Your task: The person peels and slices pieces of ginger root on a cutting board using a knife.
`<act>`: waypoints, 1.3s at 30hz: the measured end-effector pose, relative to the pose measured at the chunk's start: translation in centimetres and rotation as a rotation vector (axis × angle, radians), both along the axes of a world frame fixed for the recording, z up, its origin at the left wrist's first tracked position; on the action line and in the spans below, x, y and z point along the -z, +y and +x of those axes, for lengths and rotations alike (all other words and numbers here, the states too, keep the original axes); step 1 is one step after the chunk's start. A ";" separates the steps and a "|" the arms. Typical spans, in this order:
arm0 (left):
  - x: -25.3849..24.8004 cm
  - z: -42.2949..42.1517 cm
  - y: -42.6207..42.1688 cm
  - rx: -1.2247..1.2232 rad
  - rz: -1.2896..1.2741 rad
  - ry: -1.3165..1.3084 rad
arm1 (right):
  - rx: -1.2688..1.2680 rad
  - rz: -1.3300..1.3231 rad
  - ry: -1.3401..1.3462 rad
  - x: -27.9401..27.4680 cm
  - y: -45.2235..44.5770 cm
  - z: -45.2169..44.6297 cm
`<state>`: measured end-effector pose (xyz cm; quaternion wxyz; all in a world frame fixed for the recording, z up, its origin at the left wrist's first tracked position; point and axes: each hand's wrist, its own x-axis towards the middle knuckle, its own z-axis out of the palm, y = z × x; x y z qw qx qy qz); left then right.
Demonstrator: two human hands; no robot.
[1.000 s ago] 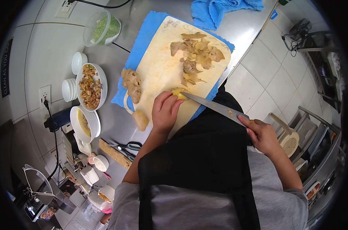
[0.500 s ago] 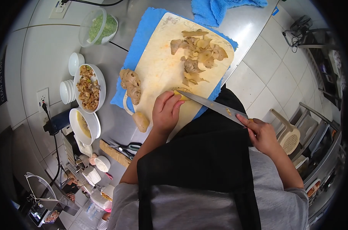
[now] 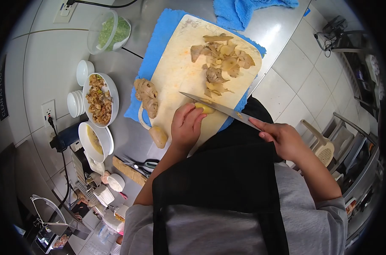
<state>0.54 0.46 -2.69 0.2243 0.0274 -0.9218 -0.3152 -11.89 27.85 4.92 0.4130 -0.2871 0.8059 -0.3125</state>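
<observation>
My left hand (image 3: 186, 125) is closed around a peeled piece of ginger (image 3: 205, 108), low on the cutting board (image 3: 171, 72). My right hand (image 3: 282, 138) grips a long knife (image 3: 227, 111) by its handle, which the fingers hide. The blade lies across the far side of the ginger, its tip pointing left over the board. Whether the edge touches the ginger I cannot tell. Ginger peelings (image 3: 222, 59) are heaped on the board's far right. A large unpeeled ginger root (image 3: 146, 97) rests at the board's left edge, and a peeled piece (image 3: 158, 137) sits near its lower left corner.
A blue towel (image 3: 152, 55) is under the board. To the left stand a bowl of brown chopped food (image 3: 100, 102), a bowl with yellowish contents (image 3: 92, 142) and a tub of chopped greens (image 3: 114, 34). Scissors (image 3: 144, 165) lie beside my left forearm. Another blue cloth (image 3: 235, 12) is at the back.
My right hand has moved left, carrying the knife so that its tip now reaches past the ginger, further left over the board. My left hand still holds the ginger nearly in place.
</observation>
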 end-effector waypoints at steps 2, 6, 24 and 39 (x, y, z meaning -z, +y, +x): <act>0.1 0.1 0.1 0.006 0.007 -0.003 | -0.032 0.107 -0.228 -0.3 -0.9 -1.5; 0.1 0.1 0.1 -0.002 -0.015 -0.004 | 0.026 -0.232 -0.319 2.3 0.2 -1.8; 0.0 1.0 0.3 0.023 -0.123 0.000 | -0.076 0.063 0.119 0.4 5.3 2.7; -0.3 0.6 0.4 0.021 -0.086 0.006 | -0.071 0.079 0.170 -0.5 3.9 2.4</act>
